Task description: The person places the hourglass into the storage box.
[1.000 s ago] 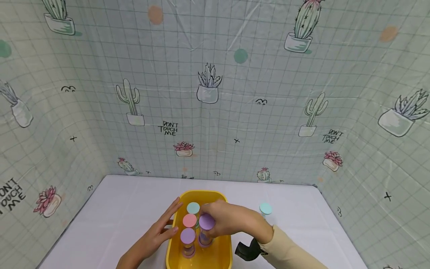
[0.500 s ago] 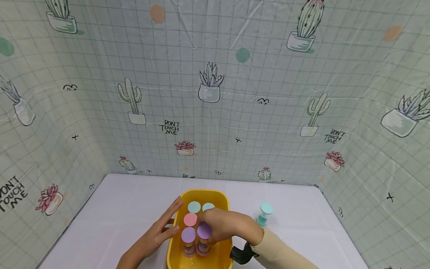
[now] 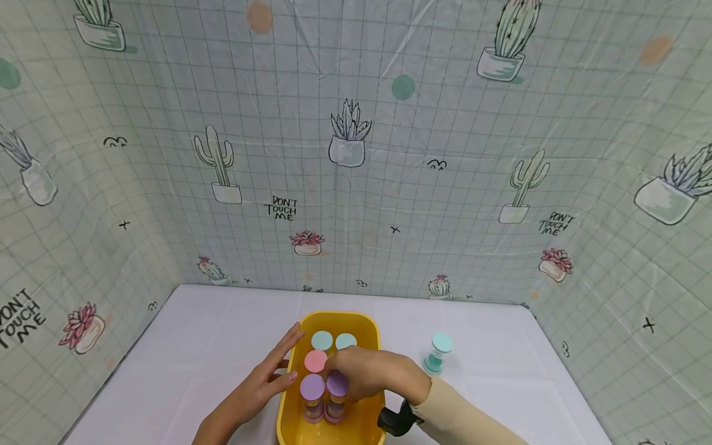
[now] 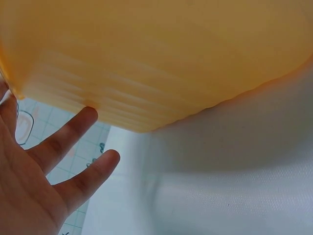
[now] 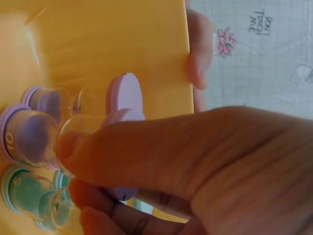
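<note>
My right hand [image 3: 369, 372] grips a purple-capped sand timer [image 3: 337, 384] inside a yellow plastic bin [image 3: 361, 423]. In the right wrist view the thumb presses the clear glass of that sand timer [image 5: 32, 134], whose purple sand lies at its base end. Close beside it stands another purple sand timer [image 3: 313, 389]. Behind them are a pink-capped one [image 3: 315, 361] and two teal-capped ones [image 3: 322, 340], partly hidden by the hand. My left hand [image 3: 258, 390] rests with spread fingers against the bin's left side; two of its fingers [image 4: 73, 132] show near the outer wall.
A teal sand timer [image 3: 438, 353] stands on the white table [image 3: 489, 383], right of the bin. Cloth printed with cacti [image 3: 345, 204] hangs around the back and sides. A black strap piece [image 3: 397, 420] sits at the right wrist.
The right hand has moved the purple sand timer left and slightly down, beside the other purple one. The second teal cap has come into view. The left hand stays at the bin.
</note>
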A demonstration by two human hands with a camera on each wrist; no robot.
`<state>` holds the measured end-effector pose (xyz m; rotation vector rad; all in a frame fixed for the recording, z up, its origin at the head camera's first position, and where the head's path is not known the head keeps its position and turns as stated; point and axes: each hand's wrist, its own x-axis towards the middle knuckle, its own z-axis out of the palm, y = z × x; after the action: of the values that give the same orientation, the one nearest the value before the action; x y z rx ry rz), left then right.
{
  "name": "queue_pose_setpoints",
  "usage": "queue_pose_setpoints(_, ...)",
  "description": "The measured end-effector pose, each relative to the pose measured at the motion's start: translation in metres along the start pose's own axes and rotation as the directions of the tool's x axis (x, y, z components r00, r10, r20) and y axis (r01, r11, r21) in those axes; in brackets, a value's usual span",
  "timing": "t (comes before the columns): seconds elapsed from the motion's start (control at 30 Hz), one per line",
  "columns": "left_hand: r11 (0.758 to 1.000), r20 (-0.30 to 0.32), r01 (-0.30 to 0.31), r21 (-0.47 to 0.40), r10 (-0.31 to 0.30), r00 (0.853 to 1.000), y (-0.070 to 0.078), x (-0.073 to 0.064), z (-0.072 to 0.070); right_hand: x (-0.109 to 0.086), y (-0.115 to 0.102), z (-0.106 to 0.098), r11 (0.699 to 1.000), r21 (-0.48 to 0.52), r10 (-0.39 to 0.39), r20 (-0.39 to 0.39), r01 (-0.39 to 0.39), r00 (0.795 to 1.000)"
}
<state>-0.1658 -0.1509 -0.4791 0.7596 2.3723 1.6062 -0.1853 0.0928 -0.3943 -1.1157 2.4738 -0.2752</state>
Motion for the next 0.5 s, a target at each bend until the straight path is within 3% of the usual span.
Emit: queue_pose_setpoints(0.5, 1.0, -0.013, -0.013, 0.0, 0.013, 1.0, 0.0003, -0.0009, 0.002, -0.0024, -0.0016, -0.0008, 1.0, 0.011, 0.018, 0.02, -0.018, 1.0)
